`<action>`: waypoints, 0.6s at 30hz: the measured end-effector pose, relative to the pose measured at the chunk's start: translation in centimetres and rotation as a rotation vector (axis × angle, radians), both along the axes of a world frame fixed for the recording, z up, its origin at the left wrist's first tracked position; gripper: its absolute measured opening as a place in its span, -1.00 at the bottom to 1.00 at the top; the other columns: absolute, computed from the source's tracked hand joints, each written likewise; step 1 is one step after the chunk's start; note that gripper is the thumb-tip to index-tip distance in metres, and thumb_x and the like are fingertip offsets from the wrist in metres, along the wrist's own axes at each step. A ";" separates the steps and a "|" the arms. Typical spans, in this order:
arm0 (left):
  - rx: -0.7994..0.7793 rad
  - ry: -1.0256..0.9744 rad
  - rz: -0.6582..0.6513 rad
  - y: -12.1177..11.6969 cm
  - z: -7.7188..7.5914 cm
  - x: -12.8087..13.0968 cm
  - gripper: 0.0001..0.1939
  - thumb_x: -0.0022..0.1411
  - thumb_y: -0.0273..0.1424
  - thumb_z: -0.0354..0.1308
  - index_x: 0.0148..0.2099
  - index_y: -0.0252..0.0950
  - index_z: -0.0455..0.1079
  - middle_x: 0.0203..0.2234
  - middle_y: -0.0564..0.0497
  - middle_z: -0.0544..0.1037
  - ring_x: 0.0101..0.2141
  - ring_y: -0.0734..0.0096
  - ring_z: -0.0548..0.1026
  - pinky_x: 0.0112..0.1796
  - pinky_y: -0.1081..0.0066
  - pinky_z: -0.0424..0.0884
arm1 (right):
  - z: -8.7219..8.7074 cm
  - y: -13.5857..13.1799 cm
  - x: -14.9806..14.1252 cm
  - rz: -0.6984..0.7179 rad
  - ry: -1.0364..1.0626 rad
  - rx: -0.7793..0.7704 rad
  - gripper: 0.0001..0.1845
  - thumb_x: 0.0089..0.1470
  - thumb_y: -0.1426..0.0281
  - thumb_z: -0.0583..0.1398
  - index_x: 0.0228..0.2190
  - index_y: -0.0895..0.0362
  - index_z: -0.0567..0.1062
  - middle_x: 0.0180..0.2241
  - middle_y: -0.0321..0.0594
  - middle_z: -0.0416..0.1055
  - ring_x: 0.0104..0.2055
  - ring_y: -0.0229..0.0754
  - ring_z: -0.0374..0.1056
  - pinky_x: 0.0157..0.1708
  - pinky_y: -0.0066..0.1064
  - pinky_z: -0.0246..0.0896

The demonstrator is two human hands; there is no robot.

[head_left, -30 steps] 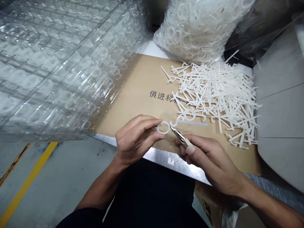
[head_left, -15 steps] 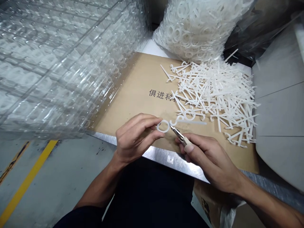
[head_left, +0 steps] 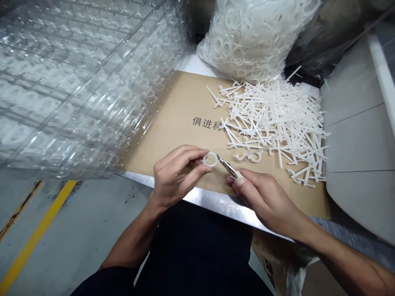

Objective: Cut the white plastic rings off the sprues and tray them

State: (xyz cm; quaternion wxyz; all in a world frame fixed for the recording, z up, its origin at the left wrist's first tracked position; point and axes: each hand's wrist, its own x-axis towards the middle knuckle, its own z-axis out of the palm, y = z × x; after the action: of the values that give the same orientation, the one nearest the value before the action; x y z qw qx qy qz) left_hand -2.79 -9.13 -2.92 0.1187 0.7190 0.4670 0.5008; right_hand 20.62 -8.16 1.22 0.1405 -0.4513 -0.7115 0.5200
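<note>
Between thumb and fingers, my left hand (head_left: 180,174) pinches a translucent white plastic ring (head_left: 210,159) above the cardboard. My right hand (head_left: 265,195) is closed around a pair of small nippers (head_left: 228,167) with pale handles. Their metal tip points left, just beside the ring's right edge. A hooked white sprue piece (head_left: 254,156) lies on the cardboard beyond the nippers. Behind it spreads a large heap of white plastic sprues (head_left: 274,119), thin sticks with hooked ends.
A brown cardboard sheet (head_left: 173,119) with printed characters covers the metal-edged table (head_left: 216,197). At left rises a tall stack of clear plastic trays (head_left: 86,90). A clear bag full of rings (head_left: 247,45) stands at the back, and a grey panel (head_left: 361,135) borders the right side.
The hooked sprue piece beside the ring has come off and now lies on the cardboard. The nippers stay close to the ring, which my left hand still pinches.
</note>
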 end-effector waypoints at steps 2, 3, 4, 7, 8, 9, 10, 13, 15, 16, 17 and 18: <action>-0.017 -0.029 0.010 0.0 -0.1 -0.1 -0.76 0.22 -0.46 0.44 -0.06 -0.31 0.58 -0.28 -0.04 0.66 -0.33 0.46 0.59 -0.27 0.47 0.53 | -0.2 0.2 0.0 -0.010 0.023 -0.016 -0.55 0.47 0.16 -0.02 -0.46 0.08 0.27 -0.51 -0.34 0.24 -0.47 -0.26 0.18 -0.40 -0.35 0.07; -0.031 -0.047 0.014 0.1 0.0 -0.2 -0.77 0.22 -0.46 0.44 -0.06 -0.30 0.58 -0.27 -0.04 0.66 -0.32 0.45 0.59 -0.27 0.47 0.53 | -0.2 0.2 0.0 -0.004 0.030 -0.015 -0.55 0.46 0.16 -0.02 -0.46 0.08 0.27 -0.52 -0.34 0.24 -0.46 -0.25 0.18 -0.40 -0.35 0.07; -0.053 -0.070 0.017 0.1 0.0 -0.3 -0.78 0.23 -0.46 0.43 -0.07 -0.30 0.58 -0.26 -0.04 0.66 -0.30 0.44 0.59 -0.26 0.47 0.52 | -0.3 0.3 0.1 0.008 0.032 -0.006 -0.55 0.46 0.16 -0.02 -0.46 0.08 0.27 -0.52 -0.34 0.23 -0.46 -0.25 0.18 -0.40 -0.35 0.07; -0.155 -0.152 0.010 0.6 0.3 -0.7 -0.80 0.27 -0.45 0.39 -0.05 -0.29 0.58 -0.23 -0.04 0.65 -0.23 0.41 0.59 -0.22 0.46 0.50 | -0.1 0.3 0.1 0.080 0.023 0.073 -0.58 0.43 0.20 -0.01 -0.46 0.09 0.29 -0.51 -0.31 0.26 -0.45 -0.23 0.20 -0.39 -0.34 0.06; -0.191 -0.160 0.002 0.8 0.5 -0.8 -0.81 0.28 -0.44 0.38 -0.04 -0.28 0.58 -0.22 -0.05 0.64 -0.22 0.40 0.59 -0.21 0.45 0.50 | -0.1 0.3 0.1 0.110 0.020 0.110 -0.60 0.42 0.22 0.00 -0.45 0.10 0.31 -0.49 -0.29 0.30 -0.43 -0.22 0.23 -0.37 -0.34 0.08; -0.217 -0.156 -0.005 1.1 0.7 -0.8 -0.81 0.30 -0.42 0.36 -0.03 -0.28 0.58 -0.21 -0.05 0.64 -0.20 0.40 0.59 -0.19 0.44 0.49 | -0.1 0.2 0.2 0.138 0.017 0.150 -0.63 0.41 0.24 0.01 -0.43 0.11 0.34 -0.46 -0.26 0.36 -0.41 -0.20 0.27 -0.34 -0.33 0.10; -0.234 -0.142 -0.014 1.4 1.0 -0.9 -0.80 0.31 -0.40 0.36 -0.02 -0.27 0.58 -0.19 -0.06 0.64 -0.19 0.39 0.59 -0.18 0.43 0.48 | -0.1 0.2 0.2 0.164 0.014 0.188 -0.66 0.39 0.26 0.02 -0.40 0.13 0.39 -0.42 -0.22 0.42 -0.38 -0.17 0.32 -0.31 -0.32 0.13; -0.248 -0.102 -0.035 2.8 2.1 -0.7 -0.77 0.32 -0.32 0.34 -0.01 -0.26 0.60 -0.16 -0.09 0.65 -0.18 0.36 0.58 -0.15 0.39 0.47 | -0.5 -0.2 0.1 0.217 -0.004 0.297 -0.70 0.37 0.29 0.04 -0.28 0.17 0.48 -0.32 -0.10 0.54 -0.28 -0.09 0.43 -0.22 -0.28 0.20; -0.221 -0.104 -0.041 4.8 3.5 -0.2 -0.73 0.32 -0.26 0.34 0.00 -0.26 0.61 -0.17 -0.10 0.66 -0.21 0.35 0.58 -0.16 0.37 0.48 | -0.8 -0.3 0.1 0.235 -0.014 0.350 -0.71 0.36 0.30 0.06 -0.25 0.18 0.51 -0.29 -0.06 0.57 -0.25 -0.05 0.47 -0.19 -0.27 0.22; -0.184 -0.099 -0.033 6.3 4.5 0.3 -0.71 0.32 -0.23 0.34 0.01 -0.27 0.61 -0.18 -0.10 0.66 -0.24 0.36 0.58 -0.18 0.36 0.49 | -0.9 -0.4 0.1 0.241 -0.017 0.370 -0.71 0.35 0.30 0.07 -0.25 0.18 0.52 -0.29 -0.06 0.58 -0.25 -0.05 0.48 -0.19 -0.27 0.23; -0.130 -0.092 -0.021 8.3 5.8 0.8 -0.69 0.32 -0.21 0.33 0.01 -0.27 0.62 -0.19 -0.11 0.67 -0.25 0.36 0.58 -0.19 0.36 0.49 | -1.0 -0.4 0.2 0.247 -0.019 0.387 -0.72 0.35 0.30 0.08 -0.25 0.18 0.53 -0.29 -0.06 0.58 -0.24 -0.05 0.48 -0.19 -0.27 0.23; -0.052 -0.080 0.006 10.7 7.3 1.4 -0.68 0.31 -0.19 0.34 0.00 -0.28 0.62 -0.20 -0.11 0.67 -0.27 0.36 0.57 -0.19 0.35 0.49 | -1.1 -0.4 0.2 0.255 -0.022 0.402 -0.73 0.35 0.30 0.09 -0.25 0.18 0.53 -0.28 -0.05 0.58 -0.24 -0.05 0.48 -0.19 -0.28 0.23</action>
State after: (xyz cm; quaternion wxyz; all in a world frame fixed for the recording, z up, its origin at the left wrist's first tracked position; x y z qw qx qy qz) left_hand -1.39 1.58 4.39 0.1543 0.6938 0.4767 0.5172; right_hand 20.80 -8.55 0.14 0.1529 -0.3266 -0.8533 0.3765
